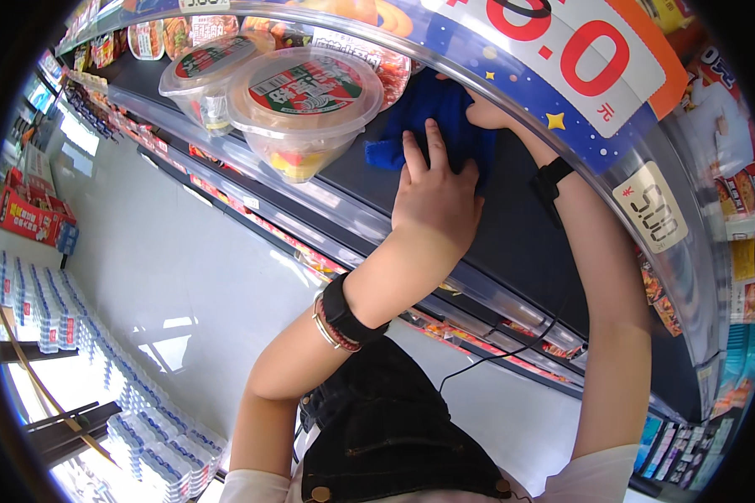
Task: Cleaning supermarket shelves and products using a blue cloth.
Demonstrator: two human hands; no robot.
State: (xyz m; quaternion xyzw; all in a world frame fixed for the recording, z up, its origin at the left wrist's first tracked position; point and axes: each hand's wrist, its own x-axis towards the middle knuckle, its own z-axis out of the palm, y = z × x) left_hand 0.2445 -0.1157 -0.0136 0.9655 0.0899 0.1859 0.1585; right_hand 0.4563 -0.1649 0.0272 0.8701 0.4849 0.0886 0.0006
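Note:
A blue cloth (443, 107) lies bunched on a dark store shelf (516, 232). My left hand (437, 188) presses on the cloth with its fingers spread, its palm near the shelf's front edge. Farther right, my right hand (486, 112) reaches in under the shelf above and touches the cloth's far side; that shelf's edge hides part of it, so its grip is unclear. Left of the cloth stand a large lidded clear plastic food cup (305, 107) and a second lidded cup (211, 69). Each wrist wears a black band, the left also bracelets.
The upper shelf's curved price rail (566, 119) hangs close over my right forearm. Packaged bowls (396, 75) stand behind the cups. Lower shelves hold more packets. A thin black cable (497, 357) runs by my body. Packs of bottled water (163, 446) and a red carton (34, 210) are at the left.

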